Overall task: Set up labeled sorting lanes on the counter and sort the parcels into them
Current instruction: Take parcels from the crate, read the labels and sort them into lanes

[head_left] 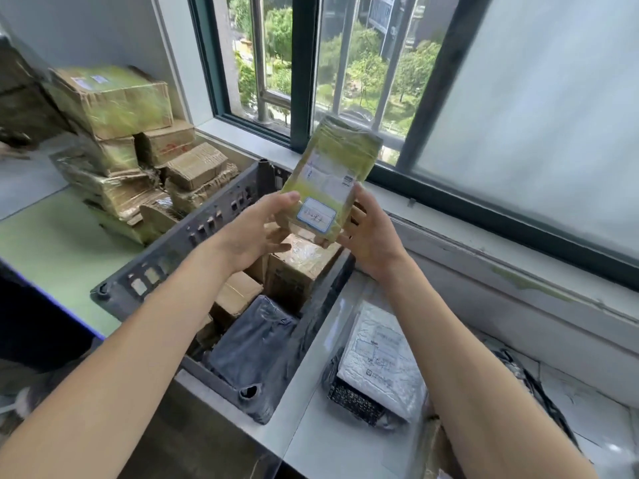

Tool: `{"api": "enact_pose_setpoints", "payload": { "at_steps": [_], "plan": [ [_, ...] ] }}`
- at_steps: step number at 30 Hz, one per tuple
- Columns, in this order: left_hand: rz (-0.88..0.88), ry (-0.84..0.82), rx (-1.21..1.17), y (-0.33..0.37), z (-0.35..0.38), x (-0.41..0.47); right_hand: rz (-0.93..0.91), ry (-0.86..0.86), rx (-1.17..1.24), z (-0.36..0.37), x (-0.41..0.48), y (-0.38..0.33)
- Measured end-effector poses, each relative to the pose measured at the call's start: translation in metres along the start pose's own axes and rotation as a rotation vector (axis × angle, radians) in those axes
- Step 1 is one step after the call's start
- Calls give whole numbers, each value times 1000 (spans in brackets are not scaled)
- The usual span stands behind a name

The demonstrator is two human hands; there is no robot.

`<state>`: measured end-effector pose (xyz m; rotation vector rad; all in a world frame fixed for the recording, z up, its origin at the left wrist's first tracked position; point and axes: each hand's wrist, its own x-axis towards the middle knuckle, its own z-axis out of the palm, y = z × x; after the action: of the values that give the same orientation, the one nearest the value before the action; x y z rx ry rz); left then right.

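Windowside counter (311, 444) | left hand (256, 233), right hand (371, 243) grip taped parcel (333, 167) | label (316, 215) writing unreadable

A dark-framed window (301, 98) runs along the far side of the room. Through its clear pane, pale metal bars (340, 53) stand upright. Beyond them are green trees (366, 70) and a grey building (390, 19) in daylight. The pane to the right is frosted glass (553, 115). Below it, the white sill (484, 250) has a patch of peeling paint (518, 281). A plain pale wall (86, 29) stands at the left.
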<state>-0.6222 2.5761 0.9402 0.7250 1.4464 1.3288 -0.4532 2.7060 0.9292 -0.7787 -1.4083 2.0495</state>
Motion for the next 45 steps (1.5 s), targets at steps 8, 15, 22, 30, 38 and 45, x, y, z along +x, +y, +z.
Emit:
{"api": "enact_pose_setpoints", "payload": {
  "at_steps": [8, 15, 22, 30, 38, 45],
  "plan": [
    [-10, -167, 83, 2, 96, 11, -47, 218, -170, -81, -60, -32],
    [-36, -195, -3, -8, 179, 15, 13, 267, -229, -146, -118, -29],
    [-160, -383, -53, -44, 227, 9, 43, 250, -186, -192, -168, -9],
    [-150, -415, 62, -86, 310, -6, 64, 316, -136, -255, -239, 4],
    [-215, -403, 74, -117, 413, -17, -30, 714, -185, -313, -300, -3],
    [-229, -454, 64, -131, 485, -18, -97, 1032, -232, -352, -345, -5]
  ]
}}
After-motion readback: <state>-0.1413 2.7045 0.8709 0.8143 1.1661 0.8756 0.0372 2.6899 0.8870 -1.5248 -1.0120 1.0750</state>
